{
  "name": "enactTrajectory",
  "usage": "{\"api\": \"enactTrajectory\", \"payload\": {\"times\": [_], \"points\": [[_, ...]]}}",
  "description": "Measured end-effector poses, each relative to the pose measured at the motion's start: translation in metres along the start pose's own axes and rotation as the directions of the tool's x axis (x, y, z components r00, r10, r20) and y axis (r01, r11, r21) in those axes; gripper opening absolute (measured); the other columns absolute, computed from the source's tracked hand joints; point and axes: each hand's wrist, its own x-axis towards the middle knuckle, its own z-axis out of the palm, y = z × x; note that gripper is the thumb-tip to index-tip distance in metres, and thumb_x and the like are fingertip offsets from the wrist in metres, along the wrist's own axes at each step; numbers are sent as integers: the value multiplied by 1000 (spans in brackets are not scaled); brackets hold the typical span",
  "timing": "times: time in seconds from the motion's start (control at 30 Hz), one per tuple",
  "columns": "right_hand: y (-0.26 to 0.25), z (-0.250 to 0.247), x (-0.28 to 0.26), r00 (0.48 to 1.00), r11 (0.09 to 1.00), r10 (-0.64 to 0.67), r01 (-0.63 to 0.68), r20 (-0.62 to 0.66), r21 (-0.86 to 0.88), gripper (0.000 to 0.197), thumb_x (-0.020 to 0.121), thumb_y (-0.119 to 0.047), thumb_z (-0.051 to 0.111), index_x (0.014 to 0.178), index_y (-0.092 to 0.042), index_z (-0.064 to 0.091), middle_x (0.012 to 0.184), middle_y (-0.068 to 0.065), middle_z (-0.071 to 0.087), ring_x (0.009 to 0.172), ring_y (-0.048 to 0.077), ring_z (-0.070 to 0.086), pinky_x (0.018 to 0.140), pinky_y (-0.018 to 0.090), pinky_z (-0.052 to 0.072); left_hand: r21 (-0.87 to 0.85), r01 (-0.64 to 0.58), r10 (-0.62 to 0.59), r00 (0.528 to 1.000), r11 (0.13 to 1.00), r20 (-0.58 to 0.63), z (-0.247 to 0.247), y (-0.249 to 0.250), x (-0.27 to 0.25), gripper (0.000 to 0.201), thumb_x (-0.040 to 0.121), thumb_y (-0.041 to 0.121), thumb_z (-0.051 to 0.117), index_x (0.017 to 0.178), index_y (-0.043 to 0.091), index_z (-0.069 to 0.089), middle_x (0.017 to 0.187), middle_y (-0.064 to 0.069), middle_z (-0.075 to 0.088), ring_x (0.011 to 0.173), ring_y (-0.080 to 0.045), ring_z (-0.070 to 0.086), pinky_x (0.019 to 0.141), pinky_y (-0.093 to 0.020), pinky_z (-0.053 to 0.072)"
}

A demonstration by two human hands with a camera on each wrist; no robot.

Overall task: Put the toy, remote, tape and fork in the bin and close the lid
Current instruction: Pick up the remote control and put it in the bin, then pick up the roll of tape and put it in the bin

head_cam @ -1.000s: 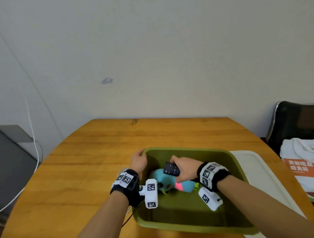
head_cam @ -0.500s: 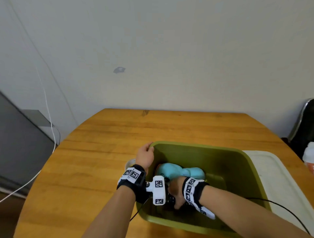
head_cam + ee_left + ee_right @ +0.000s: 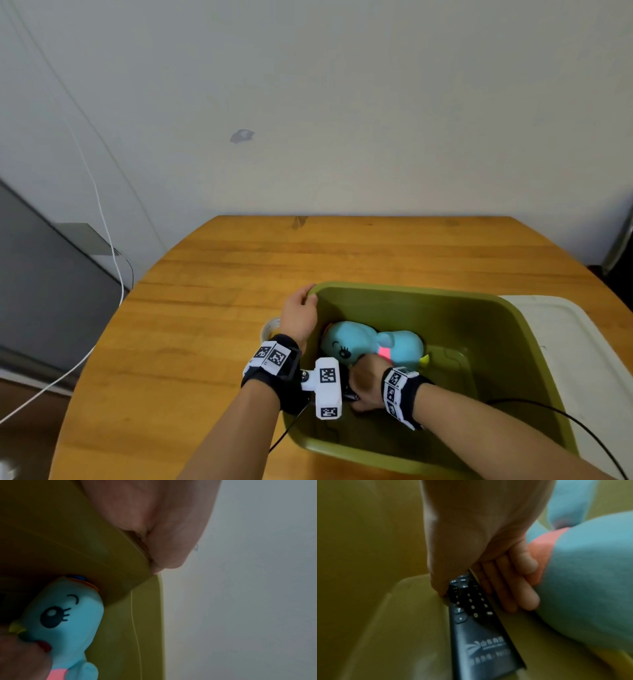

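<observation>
My left hand (image 3: pixel 301 305) grips the far left corner of the olive green bin (image 3: pixel 479 308), thumb inside the rim; in the left wrist view the left hand (image 3: pixel 154 536) sits on the bin wall (image 3: pixel 120 628). My right hand (image 3: pixel 364 389) is low inside the bin near its left wall. It pinches the black remote (image 3: pixel 476 616) between thumb and fingers, and the remote's lower end lies on the bin floor (image 3: pixel 393 628). The blue plush toy (image 3: pixel 373 344) lies in the bin just beyond that hand, also seen as the toy (image 3: pixel 68 615) and the toy (image 3: pixel 590 574). A tape roll (image 3: pixel 270 329) sits on the table beside my left wrist. No fork is in view.
The white lid (image 3: pixel 565 342) lies flat on the wooden table (image 3: pixel 205 342), right of the bin. A dark cabinet (image 3: pixel 41 291) and white cable (image 3: pixel 102 222) stand off the table's left edge. A wall rises behind.
My right hand has gone down with the remote from above the toy to the bin floor at the near left. My left hand has stayed on the rim.
</observation>
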Motion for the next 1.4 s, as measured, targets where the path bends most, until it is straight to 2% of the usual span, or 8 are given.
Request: {"api": "enactTrajectory", "payload": {"times": [0.2,0.37,0.53,0.7,0.8,1.03,1.17,1.4], "points": [[0,-16,-14,997,999,30,-27,-71,40,54,97,-56,42,92,-9,69,76,7,60,72,31,60,52,31,43,-48,8,-8,1000,999,-6,-2,-4,3,40,103,16,43,141,14,52,100,2,67,74,-4,54,77,-27,49],[20,-46,-45,970,936,128,-48,-209,348,44,90,-41,55,57,-13,47,54,5,44,52,28,47,50,35,43,-228,187,-165,980,956,112,-13,3,3,24,98,22,52,117,23,67,123,-13,68,109,-26,64,102,-48,50],[46,-71,-84,875,655,374,-13,-309,755,41,89,-33,58,53,-18,45,46,4,51,42,17,52,55,37,56,-406,173,-166,985,897,53,-67,3,6,22,103,16,45,120,9,58,110,-8,67,91,-24,65,86,-40,55],[50,-76,-117,744,364,549,196,-380,911,41,97,-24,63,60,-14,48,51,7,51,41,11,53,46,22,48,182,88,-86,996,979,-21,-98,-50,14,30,93,-2,43,92,13,69,113,-20,72,73,-29,68,68,-41,60],[50,-78,-125,711,313,595,224,-374,923,36,98,-22,63,65,-10,55,48,0,53,39,8,49,49,22,50,477,11,-113,976,879,185,-96,-79,15,34,95,-1,44,117,9,67,125,-12,64,69,-24,70,46,-18,49],[46,-94,-132,661,235,676,224,-325,946,34,98,-27,63,69,-11,60,49,2,59,41,13,51,50,25,50,712,-35,-246,926,701,287,-81,-119,33,47,94,10,48,141,10,50,133,-21,62,102,-33,70,67,-29,60],[43,-103,-127,636,216,703,235,-318,948,33,98,-30,64,70,-12,62,49,-2,60,41,12,52,50,26,50,805,-230,-159,916,547,369,-79,-121,45,28,91,11,45,102,14,70,113,-9,76,101,-25,71,86,-35,56],[38,-122,-118,590,248,720,273,-365,930,36,98,-27,63,67,-8,63,50,4,62,42,17,55,49,25,50,731,-166,12,977,662,212,-92,-74,49,27,89,12,50,63,10,58,64,-7,61,63,-25,55,54,-27,37]]}}
